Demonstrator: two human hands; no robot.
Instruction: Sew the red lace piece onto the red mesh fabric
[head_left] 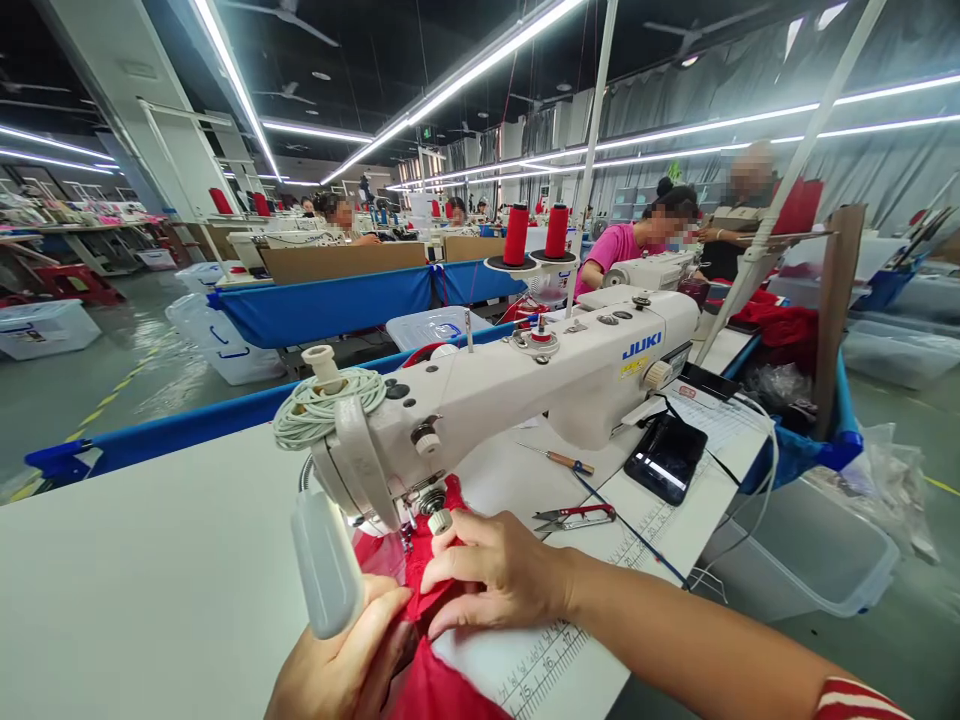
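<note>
So the red fabric (420, 610) is bright, crumpled, bunched under the Juki sewing machine (525, 385) needle. Right hand (499, 575) presses it flat, left hand (341, 665) pinches it. Two red thread cones (516, 235).

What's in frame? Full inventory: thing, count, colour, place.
sewing machine: 1, white, on the table, needle end near the hands
red fabric: 1 piece, red, under the needle end
table: 1, white, ruler markings along its near edge
thread snips: 1, red handle, on the table right of the hands
screwdriver: 1, orange handle, beside the machine base
phone: 1, black, on the table at right
thread cones: 2, red, on a stand behind the machine
cord coil: 1, pale green, on top of the machine head
co-workers: several, at further stations
left hand: 1, gripping the fabric at the near edge
right hand: 1, fingers pressing the fabric by the needle
</note>
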